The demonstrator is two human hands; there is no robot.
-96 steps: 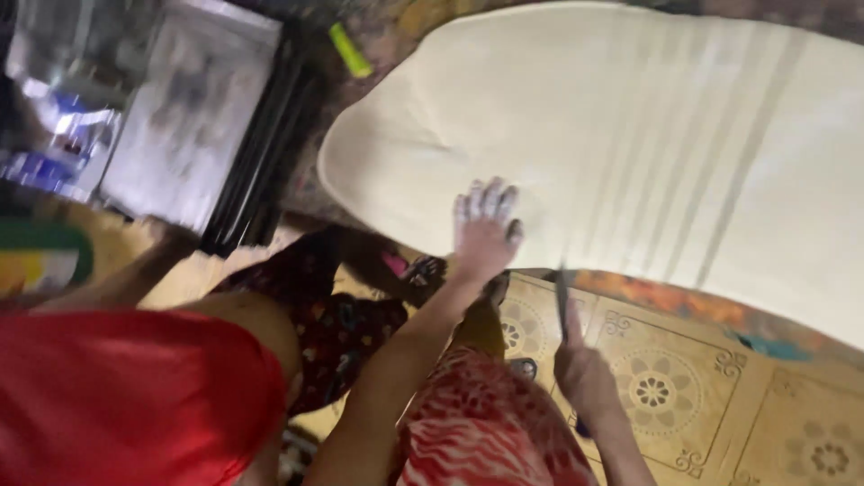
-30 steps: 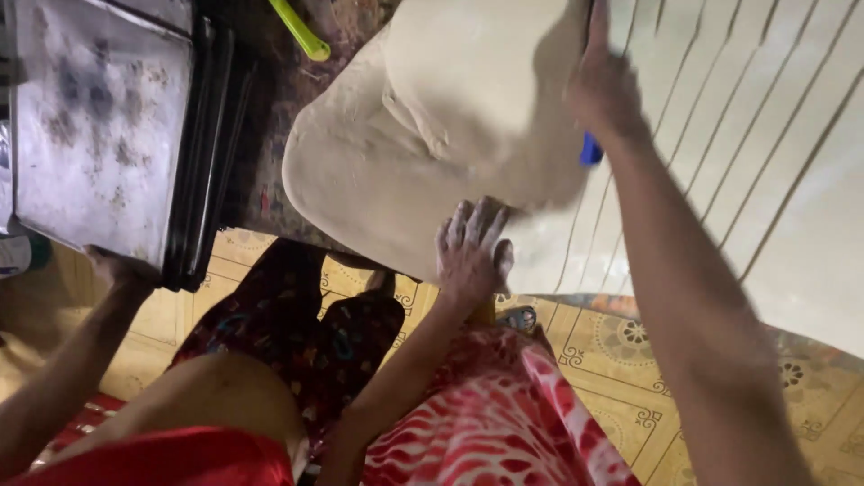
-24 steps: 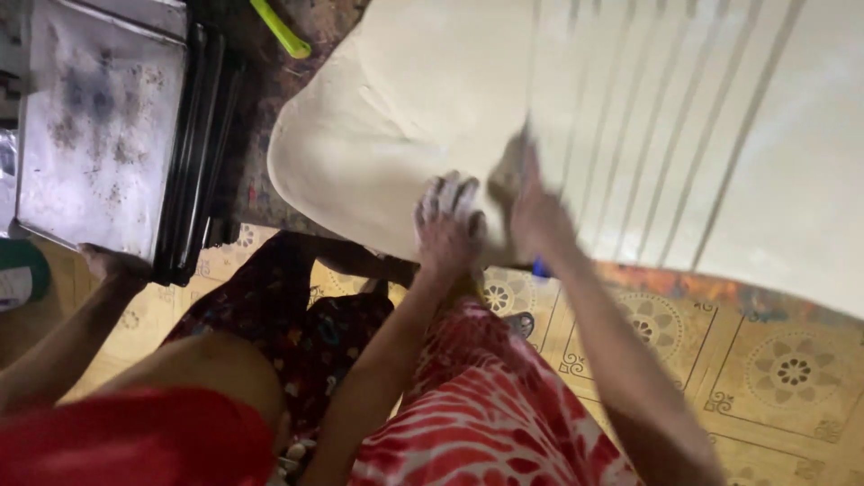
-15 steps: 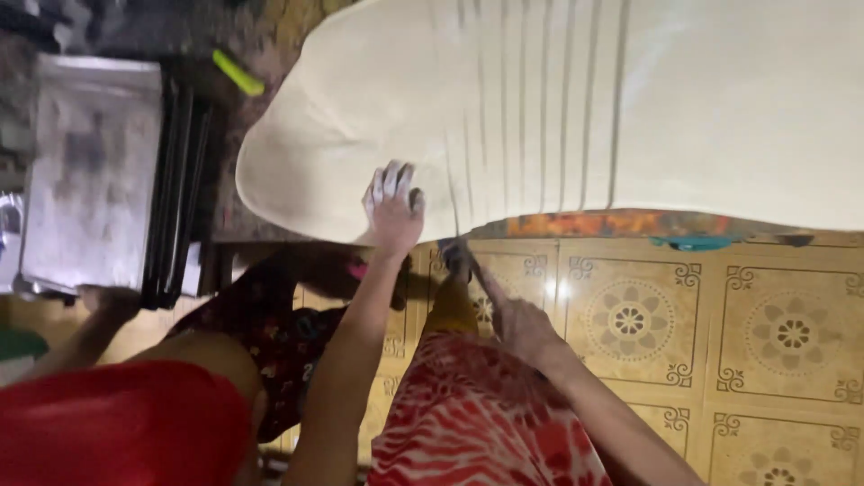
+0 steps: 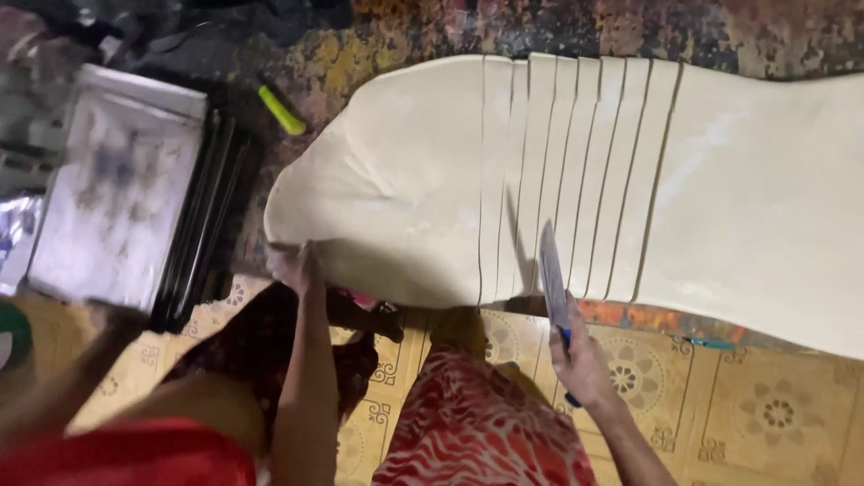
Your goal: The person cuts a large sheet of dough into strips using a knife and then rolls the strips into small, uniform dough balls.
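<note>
A huge sheet of pale rolled-out dough (image 5: 396, 180) lies spread across a dark, mottled surface (image 5: 558, 27) and takes up most of the view. Its middle part is already sliced into a row of long narrow strips (image 5: 576, 171) lying side by side and touching, while the left lobe and the wide right part are uncut.

The right hand (image 5: 583, 360) is wrapped tight around the blue handle of a knife (image 5: 551, 274); the blade points up and away from the person, over the near ends of the strips. Can't tell if the edge is actually touching the dough.

The left hand (image 5: 295, 267) is at the near left edge of the dough, right where it curves round. It's blurry, so how far the fingers are open or whether they pinch the edge is anyone's guess.

Off to the left, a stack of flat metal baking trays (image 5: 121, 198) sits beside the dough, the top one smudged with dark marks. A yellow-green marker-like stick (image 5: 282, 110) lies between the trays and the dough. Patterned yellow floor tiles (image 5: 774, 414) run along the bottom, with the person's red patterned clothing (image 5: 477, 432) in front.
</note>
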